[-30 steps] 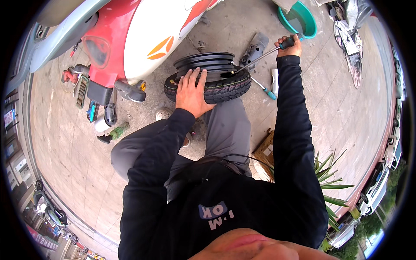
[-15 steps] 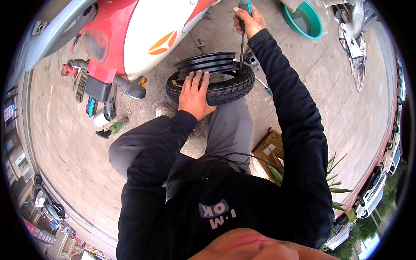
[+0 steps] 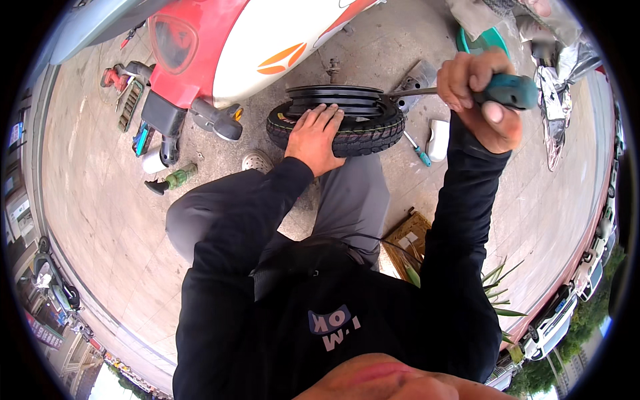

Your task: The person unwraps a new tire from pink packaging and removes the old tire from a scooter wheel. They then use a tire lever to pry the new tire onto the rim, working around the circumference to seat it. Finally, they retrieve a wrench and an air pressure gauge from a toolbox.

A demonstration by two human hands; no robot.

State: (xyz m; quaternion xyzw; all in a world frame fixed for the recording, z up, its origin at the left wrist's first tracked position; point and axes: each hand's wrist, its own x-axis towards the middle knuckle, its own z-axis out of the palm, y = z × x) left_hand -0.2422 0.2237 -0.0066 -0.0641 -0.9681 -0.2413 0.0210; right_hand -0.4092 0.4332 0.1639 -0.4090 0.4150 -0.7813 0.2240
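A black scooter tyre stands propped against my knee, with a black wheel rim partly inside it. My left hand lies across the near side of both, fingers stretched over the rim's edge. Out to the right, my right hand is wrapped round the teal handle of a long screwdriver. The shaft runs left, almost level, to the right side of the rim, where its tip is hidden between rim and tyre.
A red and white scooter fills the upper left. On the ground lie a second screwdriver, a white bottle-like object, a green spray bottle and a cardboard box. A green basin stands at the upper right, beside another person's hand.
My right hand has swung the screwdriver handle down and to the right, from nearly upright to nearly level. The left hand stays on the wheel.
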